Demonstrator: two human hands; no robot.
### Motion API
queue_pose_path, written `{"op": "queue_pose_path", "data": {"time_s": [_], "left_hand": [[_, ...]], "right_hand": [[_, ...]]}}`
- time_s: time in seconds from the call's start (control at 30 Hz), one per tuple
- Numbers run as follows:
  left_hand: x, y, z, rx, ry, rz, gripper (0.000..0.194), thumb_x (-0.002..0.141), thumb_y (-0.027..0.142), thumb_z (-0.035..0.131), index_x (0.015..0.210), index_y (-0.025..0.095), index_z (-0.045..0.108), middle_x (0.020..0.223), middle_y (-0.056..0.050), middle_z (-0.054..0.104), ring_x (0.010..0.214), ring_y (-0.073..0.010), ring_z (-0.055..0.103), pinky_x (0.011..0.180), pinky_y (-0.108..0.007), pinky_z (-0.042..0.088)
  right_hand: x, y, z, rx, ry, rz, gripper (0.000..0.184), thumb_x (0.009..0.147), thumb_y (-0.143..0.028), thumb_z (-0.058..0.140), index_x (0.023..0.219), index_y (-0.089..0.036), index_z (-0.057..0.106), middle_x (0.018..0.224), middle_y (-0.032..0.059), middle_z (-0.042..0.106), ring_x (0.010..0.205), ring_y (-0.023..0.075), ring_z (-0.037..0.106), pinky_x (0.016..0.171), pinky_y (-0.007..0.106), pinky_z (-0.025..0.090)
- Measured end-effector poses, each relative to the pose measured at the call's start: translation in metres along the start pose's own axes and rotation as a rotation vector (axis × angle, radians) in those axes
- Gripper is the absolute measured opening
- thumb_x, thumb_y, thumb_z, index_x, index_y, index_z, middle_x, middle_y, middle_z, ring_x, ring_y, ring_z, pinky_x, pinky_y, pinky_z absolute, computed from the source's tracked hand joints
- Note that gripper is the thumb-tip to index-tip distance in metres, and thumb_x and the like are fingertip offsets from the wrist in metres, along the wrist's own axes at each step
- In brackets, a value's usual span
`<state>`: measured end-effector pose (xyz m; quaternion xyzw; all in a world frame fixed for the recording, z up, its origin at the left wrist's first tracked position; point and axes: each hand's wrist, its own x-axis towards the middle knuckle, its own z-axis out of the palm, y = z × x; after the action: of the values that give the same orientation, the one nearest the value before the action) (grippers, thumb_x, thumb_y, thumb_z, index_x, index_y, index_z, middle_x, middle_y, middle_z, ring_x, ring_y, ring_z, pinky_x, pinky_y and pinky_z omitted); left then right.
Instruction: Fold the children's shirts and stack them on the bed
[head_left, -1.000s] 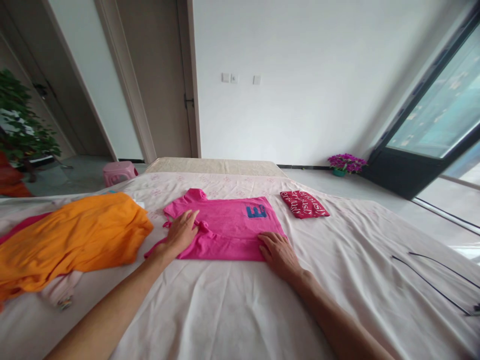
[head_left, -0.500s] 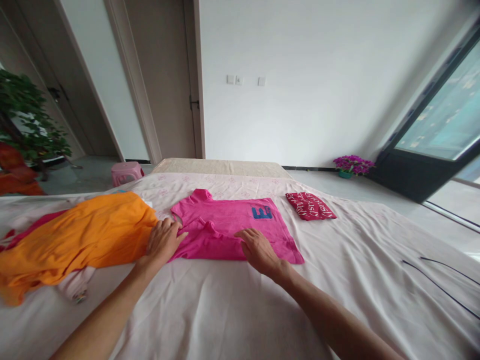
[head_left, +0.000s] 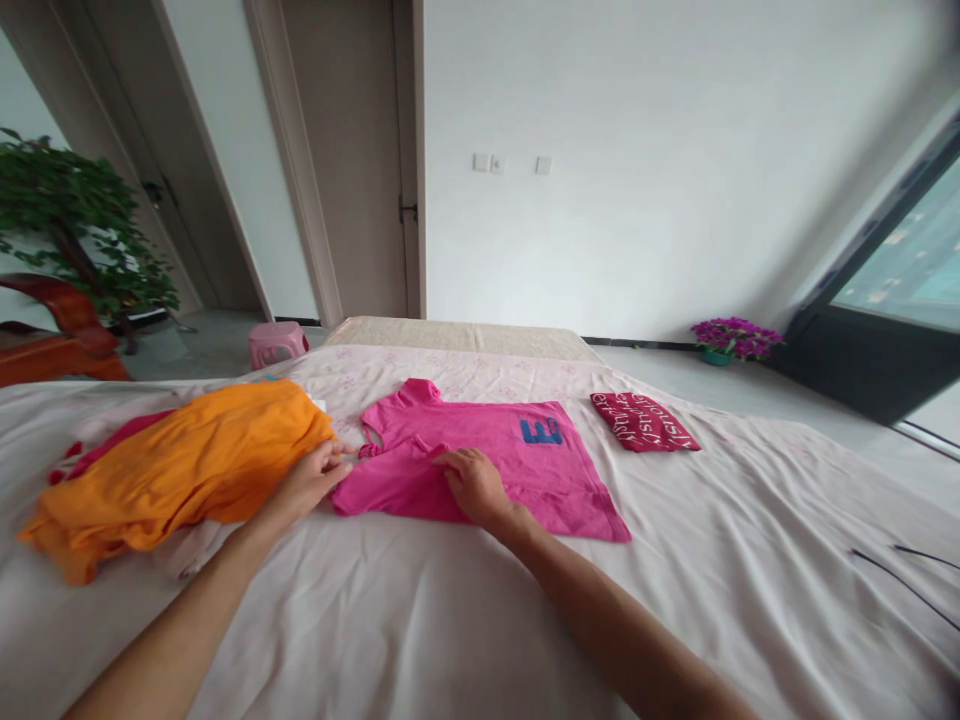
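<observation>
A pink T-shirt (head_left: 510, 462) with a blue letter E lies flat on the pale bedsheet (head_left: 420, 610). My left hand (head_left: 313, 478) is at the shirt's left edge, its fingers pinched on the edge of the pink fabric near the collar. My right hand (head_left: 474, 483) rests palm down on the shirt's middle, fingers stretched toward the left sleeve fold. An orange garment (head_left: 180, 460) lies heaped just left of my left hand.
A folded dark red cloth with white lettering (head_left: 643, 421) lies right of the shirt. Thin dark cords (head_left: 904, 585) run over the sheet at far right. Beyond the bed are a pink stool (head_left: 276, 342), a potted green plant (head_left: 82, 225), purple flowers (head_left: 733, 338) and a door.
My right hand slid left from the shirt's lower right corner to its middle. My left hand drew back to the shirt's left edge and pinched it. The view shifted left.
</observation>
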<state>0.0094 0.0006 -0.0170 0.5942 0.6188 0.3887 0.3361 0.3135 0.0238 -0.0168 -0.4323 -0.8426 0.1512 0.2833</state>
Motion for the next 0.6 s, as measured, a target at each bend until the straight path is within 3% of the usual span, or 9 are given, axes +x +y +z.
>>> {"op": "queue_pose_path", "data": {"time_s": [0.1, 0.2, 0.33, 0.47, 0.6], "left_hand": [[-0.002, 0.004, -0.001, -0.116, 0.041, -0.036, 0.058, 0.070, 0.055, 0.065, 0.111, 0.015, 0.058, 0.085, -0.005, 0.069, 0.079, -0.0220, 0.068, 0.071, -0.032, 0.051], [-0.003, 0.001, 0.004, -0.112, -0.065, -0.072, 0.064, 0.071, 0.057, 0.064, 0.116, 0.012, 0.058, 0.086, -0.007, 0.070, 0.080, -0.0223, 0.068, 0.072, -0.033, 0.051], [0.000, -0.006, 0.015, 0.007, -0.114, 0.015, 0.066, 0.071, 0.052, 0.067, 0.125, 0.013, 0.060, 0.078, -0.003, 0.069, 0.077, -0.0209, 0.066, 0.072, -0.032, 0.050], [0.003, -0.007, 0.016, 0.193, -0.093, 0.058, 0.050, 0.074, 0.044, 0.063, 0.115, 0.017, 0.068, 0.082, -0.003, 0.072, 0.076, -0.0206, 0.066, 0.072, -0.031, 0.049], [0.000, 0.009, 0.004, 0.315, 0.020, 0.168, 0.029, 0.081, 0.043, 0.056, 0.092, 0.021, 0.071, 0.090, -0.004, 0.072, 0.086, -0.0214, 0.066, 0.079, -0.030, 0.048]], "right_hand": [[-0.004, 0.004, 0.001, 0.090, 0.057, 0.036, 0.035, 0.082, -0.008, 0.054, 0.110, -0.023, 0.070, 0.112, 0.0035, 0.072, 0.105, 0.0206, 0.063, 0.098, 0.033, 0.045], [-0.008, 0.005, 0.004, 0.120, 0.060, 0.032, 0.035, 0.080, -0.008, 0.055, 0.109, -0.022, 0.070, 0.111, 0.0045, 0.073, 0.105, 0.0211, 0.064, 0.097, 0.034, 0.046], [-0.009, 0.005, 0.009, 0.104, 0.055, 0.028, 0.035, 0.081, -0.009, 0.057, 0.112, -0.023, 0.069, 0.110, 0.0050, 0.073, 0.105, 0.0218, 0.064, 0.097, 0.035, 0.046], [-0.006, 0.003, 0.005, 0.037, 0.052, 0.017, 0.035, 0.083, -0.010, 0.058, 0.115, -0.021, 0.066, 0.112, 0.0062, 0.071, 0.107, 0.0206, 0.061, 0.098, 0.033, 0.044], [-0.008, -0.006, -0.010, -0.098, 0.048, 0.000, 0.021, 0.089, -0.016, 0.057, 0.105, -0.021, 0.069, 0.101, 0.0069, 0.069, 0.097, 0.0201, 0.059, 0.091, 0.032, 0.044]]}}
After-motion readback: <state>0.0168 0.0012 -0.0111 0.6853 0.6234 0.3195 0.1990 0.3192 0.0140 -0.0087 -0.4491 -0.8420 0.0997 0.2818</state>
